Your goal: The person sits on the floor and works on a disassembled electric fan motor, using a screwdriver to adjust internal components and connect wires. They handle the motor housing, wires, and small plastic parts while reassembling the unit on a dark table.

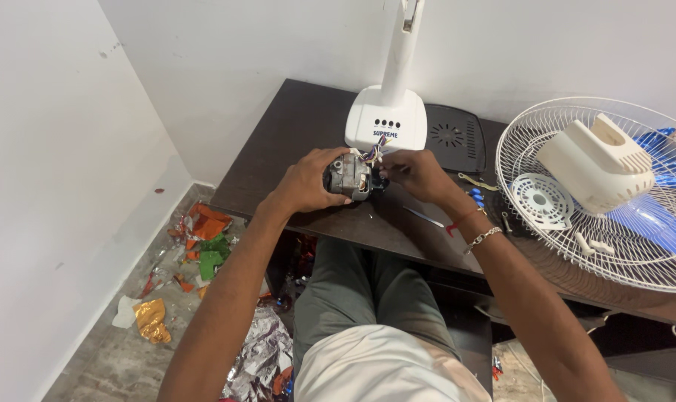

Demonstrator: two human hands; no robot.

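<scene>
Foil scraps point(204, 242), orange, green, gold and silver, litter the floor beside the dark desk point(278, 141). At the desk's front, one fan motor point(350, 177), grey metal with a visible winding, sits clamped in the left hand point(308, 181). The right hand point(420, 175) pinches the coloured wires point(375, 149) at the motor's end. Farther back stand one white fan base point(386, 119) and one white wire guard point(613, 223) carrying one cream housing point(595, 164).

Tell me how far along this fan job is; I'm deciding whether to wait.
Done: the wire guard and cream rear cover lie on the dark table, off the fan. In hand: the left hand holds the motor while the right hand works at its coloured wires. Left: the motor remains wired to the white stand.
</scene>
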